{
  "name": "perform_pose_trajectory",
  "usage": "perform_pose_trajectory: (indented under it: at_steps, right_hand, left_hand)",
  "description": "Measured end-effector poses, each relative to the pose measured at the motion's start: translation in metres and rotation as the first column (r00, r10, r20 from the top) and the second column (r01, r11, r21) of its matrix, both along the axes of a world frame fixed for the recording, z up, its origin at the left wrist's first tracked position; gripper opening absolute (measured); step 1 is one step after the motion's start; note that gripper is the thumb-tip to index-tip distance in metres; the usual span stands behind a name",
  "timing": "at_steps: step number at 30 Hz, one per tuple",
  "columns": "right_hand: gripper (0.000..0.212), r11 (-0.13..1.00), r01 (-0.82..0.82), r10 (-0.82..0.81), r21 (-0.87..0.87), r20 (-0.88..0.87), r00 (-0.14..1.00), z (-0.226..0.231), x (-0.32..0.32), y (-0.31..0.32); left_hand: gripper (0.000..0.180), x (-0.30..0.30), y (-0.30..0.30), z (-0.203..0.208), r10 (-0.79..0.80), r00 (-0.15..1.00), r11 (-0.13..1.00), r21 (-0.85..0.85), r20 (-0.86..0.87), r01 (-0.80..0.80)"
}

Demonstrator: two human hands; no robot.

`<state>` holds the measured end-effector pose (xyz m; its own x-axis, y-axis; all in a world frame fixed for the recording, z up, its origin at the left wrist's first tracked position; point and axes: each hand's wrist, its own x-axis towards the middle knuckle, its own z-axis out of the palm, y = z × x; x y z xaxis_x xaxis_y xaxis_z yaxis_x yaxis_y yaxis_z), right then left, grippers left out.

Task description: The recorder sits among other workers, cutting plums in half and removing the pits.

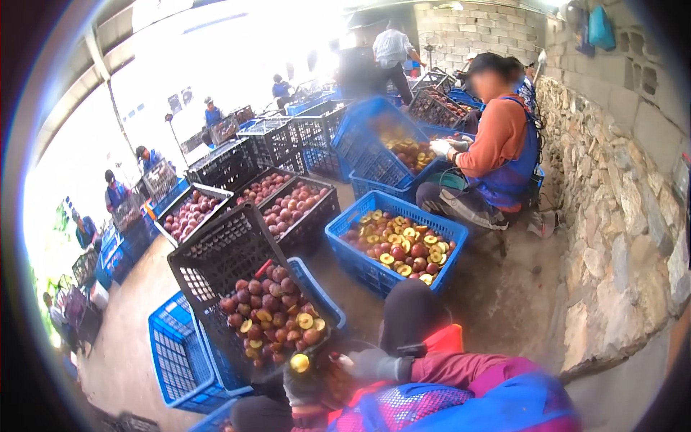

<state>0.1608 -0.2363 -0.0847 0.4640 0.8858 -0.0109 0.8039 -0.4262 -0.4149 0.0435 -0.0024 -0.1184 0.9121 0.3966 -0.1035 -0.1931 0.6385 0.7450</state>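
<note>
My left hand [302, 389], in a grey glove, is closed around a cut plum [299, 363] with its yellow flesh facing up. Close by on its right, my right hand [371, 365], also gloved, has its fingers curled; blur hides what is in them. Just beyond both hands a black crate [209, 252] tilts toward me, resting over a blue crate. Whole red plums [268, 295] and some cut halves fill its lower side. A thin red object [263, 268] lies on top of those plums.
A blue crate [342, 248] of mostly halved plums stands ahead to the right. An empty blue crate [173, 360] is at the left. Black crates [317, 223] of whole plums stand beyond. A person in orange [497, 137] sits by the stone wall [604, 237]; others work farther off.
</note>
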Motion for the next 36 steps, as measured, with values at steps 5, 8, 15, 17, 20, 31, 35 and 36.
perform_pose_trajectory:
  at_steps: [5, 8, 15, 17, 20, 31, 35, 36]
  right_hand:
    - [0.033, 0.942, 0.022, -0.052, 0.335, 0.082, 0.995, 0.019, -0.012, 0.01]
    - [0.036, 0.938, 0.115, -0.083, 0.327, -0.113, 0.99, 0.026, -0.028, 0.016]
    - [0.027, 0.968, 0.044, -0.035, 0.246, -0.041, 0.999, 0.049, -0.05, 0.027]
    - [0.026, 0.966, -0.008, 0.003, 0.26, 0.017, 1.0, 0.053, -0.054, 0.029]
    - [0.028, 0.946, 0.015, -0.027, 0.325, 0.032, 0.999, 0.04, -0.051, 0.026]
    - [0.034, 0.93, 0.028, -0.03, 0.366, -0.002, 1.0, 0.029, -0.049, 0.03]
    - [0.033, 0.918, 0.019, -0.035, 0.395, 0.033, 0.999, 0.023, -0.045, 0.038]
    - [0.033, 0.926, 0.03, -0.038, 0.377, 0.016, 0.999, 0.022, -0.047, 0.038]
  left_hand:
    - [0.045, 0.005, -0.03, 0.032, 0.215, 0.975, 0.513, 0.844, 0.053, -0.158]
    - [0.05, -0.008, -0.039, 0.021, 0.232, 0.972, 0.533, 0.833, 0.023, -0.148]
    - [0.041, -0.03, -0.045, 0.041, 0.279, 0.96, 0.492, 0.862, -0.021, -0.124]
    - [0.043, -0.033, -0.038, 0.027, 0.277, 0.958, 0.507, 0.858, -0.073, -0.081]
    - [0.035, -0.027, -0.042, 0.035, 0.332, 0.943, 0.22, 0.97, 0.021, -0.099]
    - [0.041, -0.026, -0.032, 0.049, 0.363, 0.927, 0.351, 0.908, 0.095, -0.23]
    - [0.04, -0.023, -0.041, 0.058, 0.272, 0.961, 0.418, 0.894, 0.044, -0.159]
    - [0.039, -0.022, -0.042, 0.054, 0.275, 0.96, 0.43, 0.887, 0.048, -0.167]
